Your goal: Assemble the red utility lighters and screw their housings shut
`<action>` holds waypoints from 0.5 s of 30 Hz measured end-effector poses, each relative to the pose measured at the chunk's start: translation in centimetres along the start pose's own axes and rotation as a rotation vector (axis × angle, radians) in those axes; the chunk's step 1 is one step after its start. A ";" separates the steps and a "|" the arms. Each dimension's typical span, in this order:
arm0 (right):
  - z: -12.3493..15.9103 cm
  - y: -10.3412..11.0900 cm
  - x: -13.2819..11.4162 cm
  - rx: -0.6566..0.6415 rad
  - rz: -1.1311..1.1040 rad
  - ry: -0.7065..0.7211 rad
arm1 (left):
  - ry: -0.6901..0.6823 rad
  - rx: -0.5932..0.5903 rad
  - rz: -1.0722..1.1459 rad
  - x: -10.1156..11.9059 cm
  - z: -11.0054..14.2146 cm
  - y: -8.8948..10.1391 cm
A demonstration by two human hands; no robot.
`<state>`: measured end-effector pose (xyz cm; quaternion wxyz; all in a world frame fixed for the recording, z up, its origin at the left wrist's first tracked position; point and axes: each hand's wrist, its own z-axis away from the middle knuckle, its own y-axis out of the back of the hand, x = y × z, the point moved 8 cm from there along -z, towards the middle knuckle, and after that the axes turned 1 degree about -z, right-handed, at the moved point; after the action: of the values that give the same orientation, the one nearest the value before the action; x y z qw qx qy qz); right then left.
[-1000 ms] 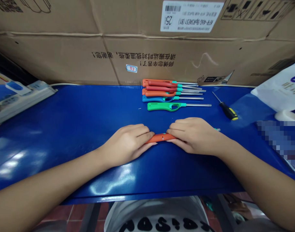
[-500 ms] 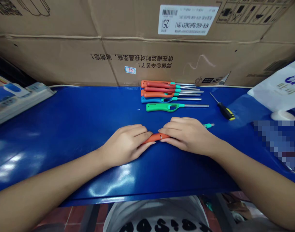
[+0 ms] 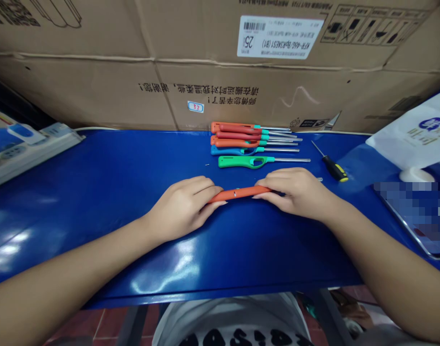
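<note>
An orange long-nosed lighter (image 3: 241, 192) is held roughly level above the blue table (image 3: 108, 192). My left hand (image 3: 187, 204) pinches its left end between thumb and fingers. Farther right along the handle, my right hand (image 3: 295, 192) grips it the same way and covers most of the front part; only a bit of metal tip shows past the knuckles. Beyond my hands lie more lighters: a green lighter (image 3: 234, 162) nearest, then a blue lighter (image 3: 223, 150), with several red and orange lighters (image 3: 238, 129) stacked behind, metal nozzles pointing right.
A screwdriver (image 3: 335, 168) with a black and yellow handle lies at the right, near a white plastic bag (image 3: 414, 129). A large cardboard box (image 3: 112, 91) walls off the back. A power strip (image 3: 29, 154) sits at the left edge. A tiny metal pin (image 3: 207, 165) lies left of the green lighter.
My right hand has slid right along the lighter and slightly up, exposing more of the orange handle. My left hand keeps its pinch, a little higher in view.
</note>
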<state>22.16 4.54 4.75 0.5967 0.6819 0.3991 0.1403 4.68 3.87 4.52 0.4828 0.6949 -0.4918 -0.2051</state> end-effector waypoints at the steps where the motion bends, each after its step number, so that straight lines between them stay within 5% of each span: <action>1: 0.0 0.1 0.2 0.009 -0.040 -0.015 | -0.001 0.003 0.001 0.0 0.0 0.0; 11: 0.2 -0.4 1.4 -0.043 -0.094 -0.056 | 0.123 -0.029 0.153 -0.9 0.0 0.0; 15: 0.1 -0.6 1.4 -0.051 -0.052 -0.089 | 0.482 -0.051 0.556 -2.5 0.3 -1.0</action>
<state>22.94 5.45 3.77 0.6343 0.6616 0.3860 0.1044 3.88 5.99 3.05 0.6392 0.5508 -0.5289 0.0915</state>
